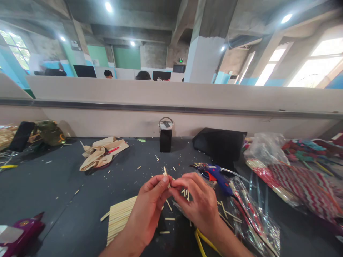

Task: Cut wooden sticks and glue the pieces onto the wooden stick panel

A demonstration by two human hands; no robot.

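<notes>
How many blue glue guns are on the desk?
1: the blue glue gun lies just beyond and to the right of the right hand, pointing left. Another might be hidden behind the black cloth; none shows.

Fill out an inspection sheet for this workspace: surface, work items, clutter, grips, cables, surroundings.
Surface: dark table, scattered with small bits.
Work items: small stick held upright, slightly tilted; row of pale sticks partly hidden by the left arm.
Clutter: blue glue gun, yellow handles, crumpled cloth, plastic packaging.
Grips: left hand pinches the small stick; right hand close by, contact unclear.
Cables: dark cord trails from the glue gun.
Surroundings: pale partition, pillar, ceiling lights.
</notes>
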